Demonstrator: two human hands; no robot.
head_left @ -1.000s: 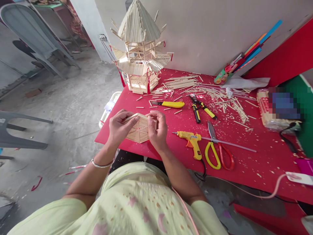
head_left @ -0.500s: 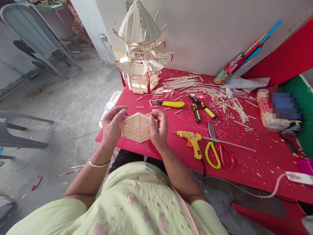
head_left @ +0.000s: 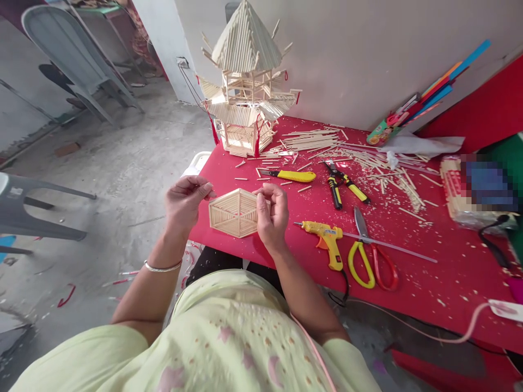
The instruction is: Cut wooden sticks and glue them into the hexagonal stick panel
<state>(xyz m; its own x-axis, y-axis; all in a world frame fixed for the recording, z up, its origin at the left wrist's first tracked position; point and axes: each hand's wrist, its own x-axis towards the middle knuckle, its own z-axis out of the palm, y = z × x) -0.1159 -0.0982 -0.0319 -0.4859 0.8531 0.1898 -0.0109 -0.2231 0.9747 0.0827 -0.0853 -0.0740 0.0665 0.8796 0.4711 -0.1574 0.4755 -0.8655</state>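
Observation:
A hexagonal panel of thin wooden sticks [head_left: 233, 215] is held up over the front edge of the red table. My right hand [head_left: 273, 218] grips its right side, thumb on the near face and fingers behind. My left hand [head_left: 186, 202] is just off the panel's upper left corner, thumb and fingertips pinched together. Whether something small is between those fingertips I cannot make out. Beyond the hands stands a tiered stick pagoda [head_left: 247, 81] with red tassels. A yellow utility knife [head_left: 296, 176] lies behind the panel.
Yellow-black pliers [head_left: 335, 190], a yellow glue gun [head_left: 329, 239] with a glue stick in it, and scissors [head_left: 373, 267] lie to the right. Loose sticks [head_left: 312, 139] and scraps litter the red table [head_left: 408, 294]. A marker holder [head_left: 382, 132] stands by the wall. Grey chairs [head_left: 77, 54] are at left.
My left hand has drawn slightly left, away from the panel's corner, and its fingers have closed to a pinch. The right hand still grips the panel. The whole view has shifted a little.

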